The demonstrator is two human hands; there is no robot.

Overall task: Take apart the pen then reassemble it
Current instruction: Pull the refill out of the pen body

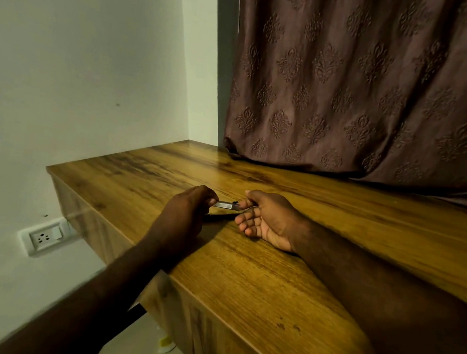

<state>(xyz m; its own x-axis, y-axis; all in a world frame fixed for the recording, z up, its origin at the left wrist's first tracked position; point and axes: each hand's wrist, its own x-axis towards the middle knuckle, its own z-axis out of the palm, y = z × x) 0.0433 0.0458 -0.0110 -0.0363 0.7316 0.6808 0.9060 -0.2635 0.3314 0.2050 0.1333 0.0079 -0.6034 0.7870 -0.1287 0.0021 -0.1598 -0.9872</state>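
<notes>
A clear-barrelled pen (227,205) is held level just above the wooden table (259,268), between my two hands. My left hand (185,210) pinches its left end with thumb and fingertips. My right hand (265,219) grips the right end between thumb and forefinger, palm turned up, the other fingers loosely spread. A dark, thin pen part (218,216) lies on the table right under the pen, partly hidden by my left hand. Both ends of the pen are covered by my fingers.
A patterned brown curtain (369,90) hangs onto the table's back edge. The white wall (78,69) stands to the left, with a wall socket (44,237) below the table's left edge. A small white and yellow item (166,345) lies on the floor.
</notes>
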